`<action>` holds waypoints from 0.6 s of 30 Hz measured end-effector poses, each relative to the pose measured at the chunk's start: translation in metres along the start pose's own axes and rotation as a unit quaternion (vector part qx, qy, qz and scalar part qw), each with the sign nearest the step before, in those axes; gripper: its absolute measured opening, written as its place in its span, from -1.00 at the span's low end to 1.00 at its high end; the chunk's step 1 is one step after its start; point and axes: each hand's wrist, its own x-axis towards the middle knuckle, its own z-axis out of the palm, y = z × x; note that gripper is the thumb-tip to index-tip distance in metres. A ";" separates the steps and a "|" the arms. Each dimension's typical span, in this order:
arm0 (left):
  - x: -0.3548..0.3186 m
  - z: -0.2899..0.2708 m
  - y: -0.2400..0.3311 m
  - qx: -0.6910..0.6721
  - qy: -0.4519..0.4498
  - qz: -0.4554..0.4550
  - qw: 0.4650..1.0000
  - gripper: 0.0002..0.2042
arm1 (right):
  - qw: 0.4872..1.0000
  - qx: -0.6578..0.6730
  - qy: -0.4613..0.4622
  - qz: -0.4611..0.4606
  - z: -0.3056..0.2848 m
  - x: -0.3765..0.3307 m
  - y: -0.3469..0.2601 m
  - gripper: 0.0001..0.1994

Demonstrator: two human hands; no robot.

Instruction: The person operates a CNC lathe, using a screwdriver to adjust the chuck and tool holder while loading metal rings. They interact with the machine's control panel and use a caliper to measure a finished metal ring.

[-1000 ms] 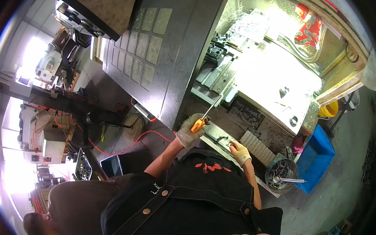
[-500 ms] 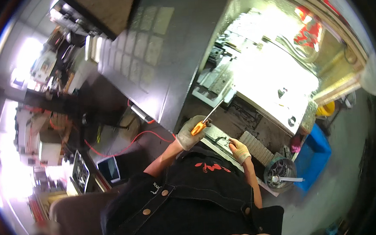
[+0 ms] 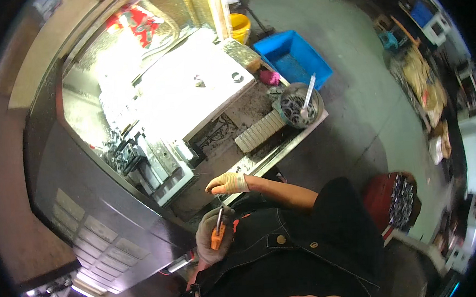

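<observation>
Screwdriver [image 3: 218, 238]: orange handle, slim metal shaft. Handle lies within wrapped fingers of grey-gloved left hand [image 3: 206, 235]. Near shaft end, pale-gloved right hand [image 3: 228, 183], fingers part-bent; cannot tell whether holding anything.

left hand [image 3: 207, 236]: grips orange-handled tool [image 3: 218, 238] | right hand [image 3: 227, 183]: near tool's shaft | blue bin [image 3: 312, 57]: near metal bowl [image 3: 302, 124]
</observation>
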 end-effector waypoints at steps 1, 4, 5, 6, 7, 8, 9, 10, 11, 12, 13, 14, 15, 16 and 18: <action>-0.003 -0.004 -0.001 -0.033 -0.039 -0.012 0.999 -0.68 | 0.998 0.066 -0.003 -0.004 0.012 0.000 -0.003 -0.62; 0.001 -0.023 -0.007 0.036 -0.183 0.058 0.981 -0.65 | 0.993 0.111 0.037 -0.034 0.041 -0.003 -0.024 -0.64; -0.004 -0.029 -0.006 0.066 -0.193 0.041 0.978 -0.63 | 0.989 0.132 0.037 -0.053 0.053 0.000 -0.021 -0.63; -0.002 -0.030 -0.001 0.077 -0.193 0.048 0.977 -0.63 | 0.985 0.151 0.037 -0.071 0.064 0.001 -0.015 -0.62; -0.001 -0.028 0.007 0.087 -0.191 0.054 0.976 -0.62 | 0.980 0.166 0.032 -0.108 0.074 0.002 -0.011 -0.59; 0.000 -0.025 0.012 0.097 -0.189 0.061 0.975 -0.62 | 0.973 0.180 0.025 -0.144 0.083 0.002 -0.006 -0.56; -0.004 -0.025 0.012 0.129 -0.173 0.048 0.975 -0.62 | 0.953 0.284 -0.008 -0.106 0.094 0.002 0.004 -0.47; -0.005 -0.025 0.013 0.125 -0.171 0.051 0.976 -0.62 | 0.945 0.305 -0.018 -0.118 0.098 0.004 0.008 -0.56; -0.006 -0.024 0.013 0.122 -0.169 0.053 0.977 -0.61 | 0.949 0.294 -0.009 -0.114 0.102 0.008 0.014 -0.54; -0.007 -0.025 0.013 0.117 -0.164 0.053 0.978 -0.61 | 0.953 0.283 -0.002 -0.109 0.108 0.015 0.029 -0.52; -0.008 -0.026 0.012 0.124 -0.162 0.065 0.977 -0.61 | 0.973 0.185 0.008 -0.137 0.116 0.032 0.062 -0.52; -0.003 -0.028 0.010 0.128 -0.157 0.063 0.977 -0.60 | 0.983 0.094 0.012 -0.156 0.127 0.054 0.109 -0.52; -0.005 -0.028 0.008 0.136 -0.154 0.071 0.976 -0.60 | 0.984 0.052 0.014 -0.170 0.130 0.063 0.128 -0.52; -0.006 -0.029 0.009 0.147 -0.152 0.080 0.974 -0.61 | 0.982 0.013 0.016 -0.186 0.135 0.069 0.137 -0.53; -0.009 -0.034 0.008 0.179 -0.125 0.087 0.972 -0.62 | 0.968 -0.025 0.041 -0.245 0.134 0.059 0.114 -0.56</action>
